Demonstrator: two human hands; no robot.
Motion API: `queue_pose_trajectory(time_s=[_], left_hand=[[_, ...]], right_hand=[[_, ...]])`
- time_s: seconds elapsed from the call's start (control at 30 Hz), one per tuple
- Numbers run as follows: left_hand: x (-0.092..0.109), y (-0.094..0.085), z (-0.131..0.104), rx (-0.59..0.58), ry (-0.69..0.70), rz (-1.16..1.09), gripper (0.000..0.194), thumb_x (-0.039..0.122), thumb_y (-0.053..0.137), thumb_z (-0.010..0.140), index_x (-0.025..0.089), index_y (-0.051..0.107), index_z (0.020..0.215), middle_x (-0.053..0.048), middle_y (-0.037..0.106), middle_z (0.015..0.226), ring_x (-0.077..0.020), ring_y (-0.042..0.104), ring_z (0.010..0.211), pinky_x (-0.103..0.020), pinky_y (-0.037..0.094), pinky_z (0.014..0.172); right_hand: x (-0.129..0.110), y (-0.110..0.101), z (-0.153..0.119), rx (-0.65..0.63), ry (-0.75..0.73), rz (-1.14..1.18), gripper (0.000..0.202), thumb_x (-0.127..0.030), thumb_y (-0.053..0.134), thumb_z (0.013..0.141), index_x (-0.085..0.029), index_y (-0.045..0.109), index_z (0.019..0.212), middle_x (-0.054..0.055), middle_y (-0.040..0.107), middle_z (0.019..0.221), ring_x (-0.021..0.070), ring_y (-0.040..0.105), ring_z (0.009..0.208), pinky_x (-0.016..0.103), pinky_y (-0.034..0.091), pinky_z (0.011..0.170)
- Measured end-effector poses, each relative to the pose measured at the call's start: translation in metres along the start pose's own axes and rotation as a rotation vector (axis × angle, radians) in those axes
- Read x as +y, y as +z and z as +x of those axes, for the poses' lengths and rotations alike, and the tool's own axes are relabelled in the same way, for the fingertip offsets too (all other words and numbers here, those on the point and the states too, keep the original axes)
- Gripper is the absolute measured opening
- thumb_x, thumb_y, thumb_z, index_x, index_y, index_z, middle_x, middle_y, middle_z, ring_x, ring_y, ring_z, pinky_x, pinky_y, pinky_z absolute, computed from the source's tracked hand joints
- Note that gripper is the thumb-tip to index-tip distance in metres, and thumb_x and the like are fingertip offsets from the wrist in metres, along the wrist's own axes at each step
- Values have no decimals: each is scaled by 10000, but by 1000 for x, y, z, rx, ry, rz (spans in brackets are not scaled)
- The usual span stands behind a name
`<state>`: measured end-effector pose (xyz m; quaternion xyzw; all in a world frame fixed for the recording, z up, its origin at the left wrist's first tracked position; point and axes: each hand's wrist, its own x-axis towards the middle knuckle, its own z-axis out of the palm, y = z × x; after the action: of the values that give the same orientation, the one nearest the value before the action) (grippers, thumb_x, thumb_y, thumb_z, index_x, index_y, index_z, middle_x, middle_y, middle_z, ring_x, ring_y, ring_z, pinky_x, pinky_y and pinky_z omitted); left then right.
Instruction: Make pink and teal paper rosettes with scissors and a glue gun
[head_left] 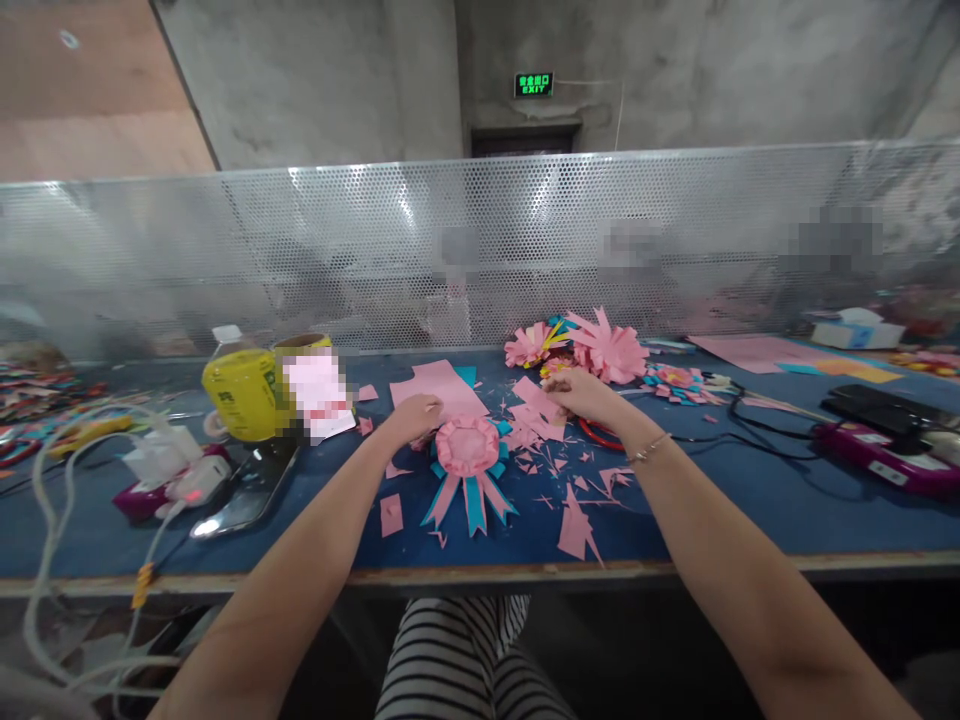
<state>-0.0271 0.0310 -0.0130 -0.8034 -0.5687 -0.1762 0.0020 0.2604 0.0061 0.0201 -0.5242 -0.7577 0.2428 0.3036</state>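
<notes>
A pink and blue paper rosette lies on the blue table between my hands, its forked tails pointing towards me. My left hand rests at its upper left, against pink paper sheets, fingers loosely stretched out and nothing seen in them. Beyond the rosette on the right, my right hand is closed with its fingertips on a pink paper piece. The palm hides part of that grip. Pink scraps are scattered around the rosette.
Pink paper flowers lie behind my right hand. A yellow-wrapped bottle, a phone and a power strip with chargers are on the left. A purple power strip lies right. A perforated metal screen borders the back.
</notes>
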Motion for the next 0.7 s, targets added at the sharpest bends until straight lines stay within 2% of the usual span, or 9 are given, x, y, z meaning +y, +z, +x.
queue_pose_trajectory(time_s=[0.07, 0.13, 0.2, 0.27, 0.33, 0.37, 0.43, 0.53, 0.7], left_hand=[[1, 1, 1, 32, -16, -15, 377, 273, 268, 807, 147, 614, 886, -81, 620, 998, -171, 538, 955, -247, 380, 828], [-1, 2, 1, 45, -7, 25, 369, 261, 271, 809, 139, 607, 898, -93, 610, 1019, -173, 523, 984, -253, 365, 853], [-4, 2, 0, 2, 8, 100, 330, 259, 315, 792, 137, 612, 869, -105, 612, 1006, -176, 524, 986, -250, 362, 854], [-8, 2, -1, -113, -49, 146, 291, 297, 376, 761, 146, 624, 788, -107, 637, 927, -184, 553, 936, -240, 387, 804], [-13, 3, -1, -212, -142, 159, 284, 350, 423, 725, 150, 625, 724, -109, 653, 846, -200, 581, 878, -238, 411, 736], [-14, 3, -1, -227, -189, 163, 290, 370, 438, 708, 149, 624, 728, -114, 655, 838, -210, 587, 867, -241, 416, 713], [-17, 4, -1, -185, -297, 177, 335, 406, 453, 684, 138, 613, 808, -137, 649, 882, -235, 587, 880, -253, 421, 688], [-20, 4, 1, -101, -483, 186, 469, 447, 473, 655, 118, 548, 981, -179, 611, 997, -270, 569, 933, -275, 422, 686], [-31, 2, 6, -25, -624, 90, 552, 372, 553, 623, 134, 438, 1108, -165, 576, 1077, -253, 558, 961, -263, 418, 695]], right_hand=[[1, -1, 1, 45, -33, -44, 189, -173, 455, 680, -119, 567, 824, 45, 603, 729, 78, 532, 507, 179, 425, 478], [1, -1, 0, -9, -51, -86, 205, -189, 456, 675, -115, 584, 816, 45, 610, 701, 85, 534, 509, 186, 418, 485], [1, 0, -3, -183, -56, -147, 203, -201, 469, 658, -119, 601, 789, 33, 608, 646, 87, 532, 500, 188, 405, 484], [-1, 1, -8, -400, -43, -229, 185, -217, 489, 644, -129, 611, 752, 21, 606, 605, 84, 527, 486, 189, 394, 487], [-4, 1, -12, -489, -31, -350, 140, -219, 502, 632, -131, 606, 664, 23, 601, 576, 85, 522, 484, 192, 381, 491], [-5, 0, -14, -474, -26, -415, 125, -215, 503, 628, -130, 596, 616, 28, 597, 563, 87, 520, 485, 195, 372, 491], [-8, -4, -17, -363, -12, -539, 145, -209, 494, 635, -132, 572, 540, 41, 588, 544, 93, 509, 488, 204, 351, 486], [-6, -19, -19, -193, 67, -686, 104, -196, 520, 622, -149, 600, 574, 46, 595, 570, 106, 509, 513, 213, 335, 488], [2, -40, -25, -211, 361, -723, 185, -162, 591, 550, -161, 646, 726, 42, 603, 595, 138, 554, 543, 219, 361, 483]])
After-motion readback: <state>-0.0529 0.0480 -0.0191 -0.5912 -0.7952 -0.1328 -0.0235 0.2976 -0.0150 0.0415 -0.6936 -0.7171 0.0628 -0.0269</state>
